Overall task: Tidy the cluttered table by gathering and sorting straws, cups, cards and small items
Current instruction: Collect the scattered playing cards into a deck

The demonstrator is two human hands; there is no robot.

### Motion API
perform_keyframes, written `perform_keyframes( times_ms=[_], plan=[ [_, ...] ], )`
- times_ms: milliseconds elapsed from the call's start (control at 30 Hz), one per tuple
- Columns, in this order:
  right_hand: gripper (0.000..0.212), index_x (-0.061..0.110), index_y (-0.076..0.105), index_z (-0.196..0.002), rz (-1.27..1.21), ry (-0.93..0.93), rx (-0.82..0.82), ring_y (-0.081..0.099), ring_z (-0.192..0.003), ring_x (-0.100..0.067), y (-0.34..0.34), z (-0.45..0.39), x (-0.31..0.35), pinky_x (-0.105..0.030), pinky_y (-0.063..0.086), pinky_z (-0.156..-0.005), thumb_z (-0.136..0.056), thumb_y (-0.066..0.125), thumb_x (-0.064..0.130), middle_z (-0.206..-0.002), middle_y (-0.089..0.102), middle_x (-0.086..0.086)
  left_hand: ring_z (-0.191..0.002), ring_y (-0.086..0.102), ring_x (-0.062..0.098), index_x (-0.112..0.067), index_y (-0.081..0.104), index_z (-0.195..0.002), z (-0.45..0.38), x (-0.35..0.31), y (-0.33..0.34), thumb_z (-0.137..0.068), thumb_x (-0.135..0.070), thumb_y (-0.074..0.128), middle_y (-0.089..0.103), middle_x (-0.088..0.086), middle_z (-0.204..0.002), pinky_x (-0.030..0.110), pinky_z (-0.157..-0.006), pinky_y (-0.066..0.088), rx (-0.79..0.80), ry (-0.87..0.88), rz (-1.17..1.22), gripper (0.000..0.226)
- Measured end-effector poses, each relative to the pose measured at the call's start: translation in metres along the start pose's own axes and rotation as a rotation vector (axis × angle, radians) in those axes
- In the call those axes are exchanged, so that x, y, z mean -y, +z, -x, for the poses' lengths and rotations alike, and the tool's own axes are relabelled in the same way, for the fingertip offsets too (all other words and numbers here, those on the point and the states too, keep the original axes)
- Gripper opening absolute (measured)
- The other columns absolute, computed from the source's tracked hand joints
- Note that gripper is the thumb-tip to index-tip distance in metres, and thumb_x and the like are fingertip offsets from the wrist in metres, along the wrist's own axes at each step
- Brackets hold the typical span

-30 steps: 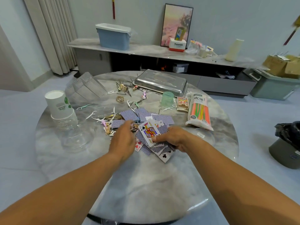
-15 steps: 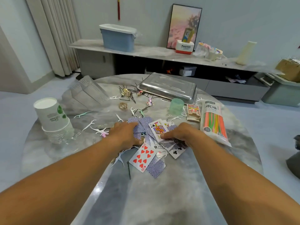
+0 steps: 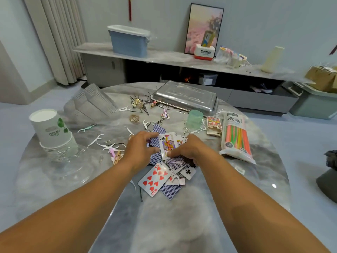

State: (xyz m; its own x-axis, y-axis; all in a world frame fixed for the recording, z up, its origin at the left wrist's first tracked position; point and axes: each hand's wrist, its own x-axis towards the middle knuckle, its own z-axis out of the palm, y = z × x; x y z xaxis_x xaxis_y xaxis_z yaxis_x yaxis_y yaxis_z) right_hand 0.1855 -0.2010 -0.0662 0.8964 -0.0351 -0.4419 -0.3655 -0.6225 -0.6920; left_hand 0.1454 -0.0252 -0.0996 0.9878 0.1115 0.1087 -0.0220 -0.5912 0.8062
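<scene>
Playing cards (image 3: 165, 172) lie in a loose heap at table centre, mixed face-up and blue-backed. A spade face card (image 3: 168, 145) sits on top; a ten of hearts (image 3: 154, 179) lies face-up at the heap's 6 o'clock edge, clear of both hands.

Left hand (image 3: 140, 151): palm down on the heap's 9 o'clock side, fingers curled loosely over blue-backed cards, thumb tip touching the spade card's edge. Right hand (image 3: 189, 149): palm down at 3 o'clock, fingers pressed flat onto the cards. Cannot tell whether either hand grips a card.

Obstructions: white floss picks (image 3: 102, 143) scattered at 9 o'clock from the heap, one lying on the cards near the ten. Hairpins (image 3: 144, 106) spread at 12 o'clock.

Containers: stack of paper cups (image 3: 52, 132), upside down, at 9 o'clock near the table (image 3: 164, 225) edge; a translucent green cup (image 3: 194, 119) at 1 o'clock, also inverted; a metal tray (image 3: 185, 97), bottom up, at 12 o'clock. Contents not visible for any. Sealed bag of coloured straws (image 3: 236, 137) at 3 o'clock, a card box (image 3: 213, 126) just beside it.
</scene>
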Motion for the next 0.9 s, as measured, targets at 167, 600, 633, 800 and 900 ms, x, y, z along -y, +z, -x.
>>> perform_keyframes(
  times_ms=[167,600,633,800,900],
  plan=[
    [0.096,0.016,0.041,-0.139,-0.278,-0.043,0.025,0.07,-0.094,-0.031,-0.01,0.006,-0.008,-0.046,0.063,-0.073,-0.061,0.097,0.009,-0.118,0.065,-0.012,-0.092,0.063,0.007,-0.031,0.072,-0.122,0.001,-0.005,-0.01,-0.087,-0.019,0.079,0.066,-0.011,-0.103,0.015,-0.075,0.047,-0.02,-0.092,0.285,0.038],
    [0.055,-0.009,0.065,-0.111,-0.611,-0.24,0.174,0.075,-0.093,-0.037,-0.076,0.043,0.001,-0.044,0.063,-0.076,-0.063,0.088,0.005,-0.102,0.075,-0.022,-0.075,0.063,0.017,-0.021,0.057,-0.088,0.024,-0.016,-0.032,-0.091,-0.003,0.071,0.066,0.002,-0.089,0.022,-0.055,0.048,-0.298,-0.171,0.374,0.023],
    [0.055,-0.01,0.065,-0.113,-0.635,-0.233,0.226,0.074,-0.097,-0.039,-0.074,0.046,0.001,-0.045,0.062,-0.081,-0.066,0.087,0.004,-0.106,0.074,-0.023,-0.072,0.061,0.017,-0.02,0.053,-0.089,0.029,-0.02,-0.029,-0.09,-0.004,0.072,0.064,0.004,-0.088,0.023,-0.052,0.049,-0.267,-0.194,0.386,0.026],
    [0.047,-0.008,0.064,-0.116,-0.625,-0.186,0.352,0.073,-0.1,-0.039,-0.05,0.07,-0.007,-0.047,0.061,-0.083,-0.074,0.083,0.0,-0.11,0.074,-0.023,-0.088,0.074,0.025,-0.018,0.052,-0.107,0.059,-0.05,-0.016,-0.094,0.002,0.065,0.076,0.009,-0.097,0.041,-0.076,0.063,-0.015,-0.187,0.561,0.026],
    [0.043,-0.004,0.065,-0.121,-0.681,-0.114,0.411,0.072,-0.104,-0.036,-0.038,0.08,-0.017,-0.047,0.06,-0.088,-0.08,0.077,0.001,-0.115,0.073,-0.022,-0.086,0.076,0.022,-0.022,0.051,-0.114,0.072,-0.059,-0.016,-0.097,0.006,0.057,0.079,0.001,-0.096,0.039,-0.069,0.063,0.129,-0.137,0.604,0.034]
  ],
)
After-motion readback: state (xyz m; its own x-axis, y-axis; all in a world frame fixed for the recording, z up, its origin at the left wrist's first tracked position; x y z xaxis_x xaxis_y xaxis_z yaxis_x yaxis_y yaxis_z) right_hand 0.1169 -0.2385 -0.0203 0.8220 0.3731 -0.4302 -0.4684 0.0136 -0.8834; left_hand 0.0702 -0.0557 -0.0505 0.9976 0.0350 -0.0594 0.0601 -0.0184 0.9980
